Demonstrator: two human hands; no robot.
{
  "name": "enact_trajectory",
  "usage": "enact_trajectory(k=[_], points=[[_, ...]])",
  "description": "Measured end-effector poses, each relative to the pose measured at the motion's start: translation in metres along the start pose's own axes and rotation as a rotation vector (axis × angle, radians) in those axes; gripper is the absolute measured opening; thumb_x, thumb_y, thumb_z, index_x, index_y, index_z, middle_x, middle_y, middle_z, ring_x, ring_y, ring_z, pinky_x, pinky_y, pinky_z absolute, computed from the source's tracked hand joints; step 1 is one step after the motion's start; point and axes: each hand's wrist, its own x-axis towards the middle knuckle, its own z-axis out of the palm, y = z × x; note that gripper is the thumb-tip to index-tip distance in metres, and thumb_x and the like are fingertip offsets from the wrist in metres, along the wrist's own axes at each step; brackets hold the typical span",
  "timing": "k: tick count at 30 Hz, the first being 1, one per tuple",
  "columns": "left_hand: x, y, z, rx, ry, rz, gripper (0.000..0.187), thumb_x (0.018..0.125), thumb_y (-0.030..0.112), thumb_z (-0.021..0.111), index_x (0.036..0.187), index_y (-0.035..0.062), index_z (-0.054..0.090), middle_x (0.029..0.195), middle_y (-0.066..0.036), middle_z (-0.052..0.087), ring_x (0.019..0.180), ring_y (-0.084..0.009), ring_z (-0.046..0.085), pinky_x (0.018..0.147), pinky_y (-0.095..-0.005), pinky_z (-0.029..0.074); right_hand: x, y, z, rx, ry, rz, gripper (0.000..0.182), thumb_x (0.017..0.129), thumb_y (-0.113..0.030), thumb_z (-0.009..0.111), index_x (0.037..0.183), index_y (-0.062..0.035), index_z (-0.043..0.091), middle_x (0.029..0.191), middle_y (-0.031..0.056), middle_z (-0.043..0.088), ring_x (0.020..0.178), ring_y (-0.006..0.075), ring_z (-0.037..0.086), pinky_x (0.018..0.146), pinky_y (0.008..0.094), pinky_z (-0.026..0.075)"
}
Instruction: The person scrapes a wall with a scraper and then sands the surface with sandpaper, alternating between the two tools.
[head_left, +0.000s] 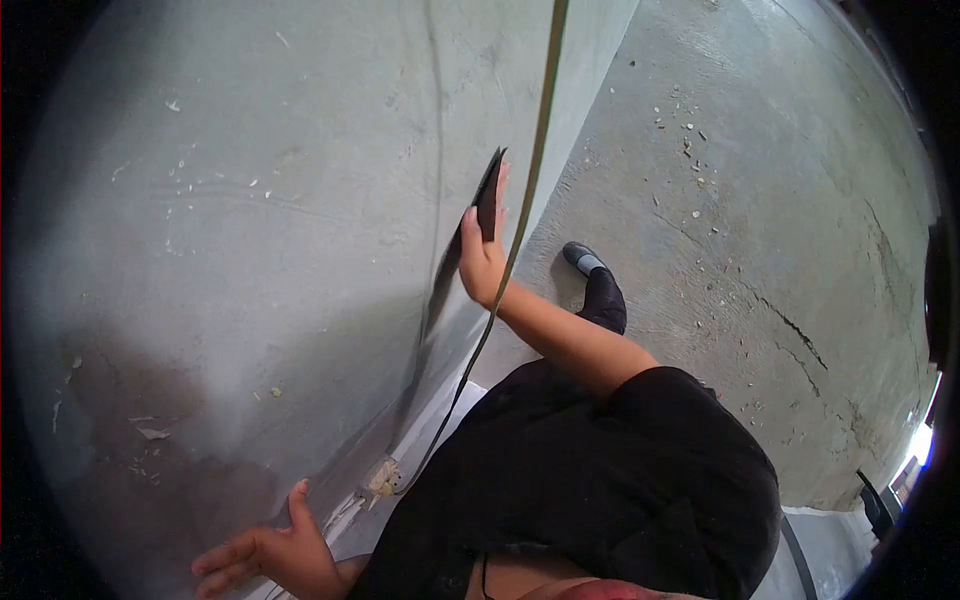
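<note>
My right hand (484,250) is up against the grey wall (300,190), closed on a thin dark flat piece (487,200) that stands edge-on to the camera, its thumb on the near side and fingertips showing behind. What the piece is made of cannot be told. Low at the left, my left hand (275,555) is held with its thumb raised and fingers apart, holding nothing. A long thin cable (543,110) hangs in front of the wall and crosses close to my right wrist.
The concrete floor (740,210) has cracks and scattered pale chips. My dark shoe (578,257) stands near the wall's edge. By my body is a pale yellowish lump (381,477) with wires around it. Damp-looking brown stains mark the lower left surface.
</note>
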Motion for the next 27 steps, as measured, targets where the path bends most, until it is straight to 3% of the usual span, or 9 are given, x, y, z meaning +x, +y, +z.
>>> enact_trajectory(k=[2,6,10,12,15,18,20,23,27], points=[[0.001,0.000,0.001,-0.004,0.002,-0.006,0.157,0.054,0.041,0.091,0.133,-0.0098,-0.034,0.135,-0.042,-0.038,0.127,-0.0488,-0.041,0.112,-0.0487,-0.009,-0.018,-0.003,0.001,0.029,-0.055,-0.122,0.067,0.098,-0.019,0.037,0.152,-0.0046,0.001,0.158,0.0208,-0.001,0.146,0.0368,-0.003,0.113,0.0569,-0.002],[0.000,0.000,-0.001,-0.014,-0.004,-0.025,0.157,0.053,0.041,0.091,0.133,-0.0098,-0.034,0.135,-0.042,-0.038,0.128,-0.0485,-0.040,0.113,-0.0475,-0.008,-0.015,-0.004,-0.006,-0.090,-0.115,0.025,0.069,0.097,-0.021,0.038,0.152,-0.0057,-0.001,0.159,0.0183,-0.005,0.147,0.0353,-0.004,0.112,0.0578,-0.003],[-0.001,-0.002,0.000,-0.024,-0.009,-0.041,0.157,0.053,0.041,0.091,0.133,-0.0098,-0.034,0.135,-0.042,-0.038,0.128,-0.0483,-0.040,0.113,-0.0463,-0.007,0.004,-0.001,0.001,0.045,0.006,0.011,0.067,0.099,-0.022,0.036,0.152,-0.0044,-0.001,0.159,0.0180,-0.006,0.147,0.0342,-0.005,0.113,0.0559,-0.003],[0.000,0.001,-0.001,-0.032,-0.006,-0.045,0.157,0.053,0.041,0.091,0.133,-0.0097,-0.034,0.135,-0.042,-0.038,0.128,-0.0482,-0.040,0.114,-0.0456,-0.007,-0.014,-0.002,0.002,0.045,-0.056,-0.077,0.066,0.099,-0.021,0.036,0.151,-0.0011,0.000,0.158,0.0206,-0.006,0.147,0.0334,-0.006,0.113,0.0558,-0.003],[0.002,0.002,0.001,-0.047,-0.012,-0.059,0.157,0.053,0.041,0.091,0.133,-0.0097,-0.034,0.136,-0.042,-0.037,0.128,-0.0480,-0.040,0.114,-0.0447,-0.006,-0.018,0.000,-0.005,0.002,-0.116,-0.112,0.067,0.099,-0.022,0.035,0.152,-0.0039,-0.002,0.159,0.0188,-0.006,0.147,0.0329,-0.006,0.113,0.0559,-0.004],[-0.002,0.004,-0.002,-0.049,-0.028,-0.068,0.157,0.053,0.041,0.091,0.133,-0.0097,-0.034,0.136,-0.042,-0.037,0.128,-0.0478,-0.040,0.114,-0.0438,-0.005,0.008,0.005,-0.010,0.003,-0.059,0.059,0.069,0.100,-0.026,0.034,0.152,-0.0094,-0.007,0.160,0.0147,-0.004,0.147,0.0321,-0.006,0.113,0.0552,-0.003],[-0.004,0.011,-0.005,-0.050,-0.033,-0.073,0.157,0.053,0.041,0.091,0.133,-0.0097,-0.034,0.136,-0.041,-0.037,0.128,-0.0477,-0.040,0.115,-0.0431,-0.005,0.012,-0.004,-0.009,0.030,-0.039,0.093,0.070,0.100,-0.027,0.035,0.152,-0.0067,-0.006,0.160,0.0163,-0.004,0.147,0.0324,-0.004,0.113,0.0551,-0.003],[-0.002,0.001,-0.001,-0.062,-0.036,-0.079,0.157,0.053,0.041,0.091,0.133,-0.0097,-0.034,0.136,-0.041,-0.037,0.129,-0.0475,-0.040,0.115,-0.0422,-0.004,-0.016,-0.002,-0.003,0.014,-0.100,-0.141,0.070,0.099,-0.022,0.037,0.151,-0.0015,-0.005,0.159,0.0196,-0.003,0.147,0.0337,-0.004,0.113,0.0560,-0.004],[-0.003,0.011,-0.003,-0.076,-0.052,-0.096,0.157,0.053,0.041,0.091,0.133,-0.0097,-0.034,0.136,-0.041,-0.037,0.129,-0.0473,-0.040,0.115,-0.0410,-0.003,-0.001,0.008,-0.010,-0.044,-0.098,-0.034,0.068,0.099,-0.022,0.036,0.152,-0.0043,-0.004,0.159,0.0183,-0.003,0.147,0.0346,-0.005,0.111,0.0600,-0.005]])
